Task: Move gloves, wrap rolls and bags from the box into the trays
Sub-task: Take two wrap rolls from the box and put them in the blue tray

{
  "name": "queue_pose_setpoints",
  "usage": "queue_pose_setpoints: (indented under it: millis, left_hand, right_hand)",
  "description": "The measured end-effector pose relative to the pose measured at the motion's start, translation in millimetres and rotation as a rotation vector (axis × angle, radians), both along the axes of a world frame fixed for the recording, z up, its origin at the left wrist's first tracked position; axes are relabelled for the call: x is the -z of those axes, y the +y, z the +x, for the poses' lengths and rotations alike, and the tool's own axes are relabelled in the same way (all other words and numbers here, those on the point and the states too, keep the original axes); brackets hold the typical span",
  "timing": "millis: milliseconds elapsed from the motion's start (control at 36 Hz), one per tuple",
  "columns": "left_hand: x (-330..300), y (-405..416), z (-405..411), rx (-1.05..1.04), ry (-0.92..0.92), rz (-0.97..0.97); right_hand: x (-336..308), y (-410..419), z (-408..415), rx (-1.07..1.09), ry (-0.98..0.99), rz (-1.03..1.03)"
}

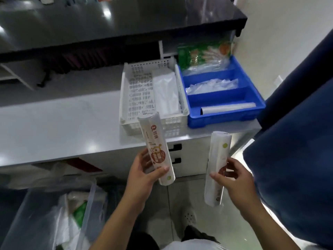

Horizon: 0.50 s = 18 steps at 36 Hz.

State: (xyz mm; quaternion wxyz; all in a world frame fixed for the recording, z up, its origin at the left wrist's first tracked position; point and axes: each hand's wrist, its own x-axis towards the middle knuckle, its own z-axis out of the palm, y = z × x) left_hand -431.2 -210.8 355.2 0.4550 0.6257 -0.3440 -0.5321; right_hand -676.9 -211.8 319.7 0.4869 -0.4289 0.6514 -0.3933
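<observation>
My left hand point(144, 172) grips a white wrap roll point(155, 141) with brown print, held upright just below the counter edge. My right hand point(234, 179) holds a second white wrap roll point(217, 159) by its middle. On the counter stands a white perforated tray point(138, 91) with a white bag pack point(166, 92) lying in it. Beside it, a blue divided tray point(252, 98) holds a green glove packet point(201, 56) at the back, clear bags point(212, 85) in the middle section and a roll point(228, 107) in the front one. The clear box point(36, 204) sits on the floor at lower left.
A grey counter point(63, 127) runs across the middle, with a dark shelf point(108, 24) overhanging it. White drawers point(189, 154) lie under the counter. A dark blue chair point(297, 159) fills the right side. The box holds plastic bags and a green packet point(79, 213).
</observation>
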Motion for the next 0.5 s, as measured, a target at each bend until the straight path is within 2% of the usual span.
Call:
queue_pose_setpoints:
  millis: [333, 500]
  left_hand:
    - [-32, -82, -40, 0.122, -0.113, -0.082]
    - [-35, -137, -45, 0.139, -0.08, -0.136]
  right_hand:
    - [1, -35, -61, 0.172, -0.02, -0.065]
    - [-7, -56, -67, 0.252, -0.023, -0.092]
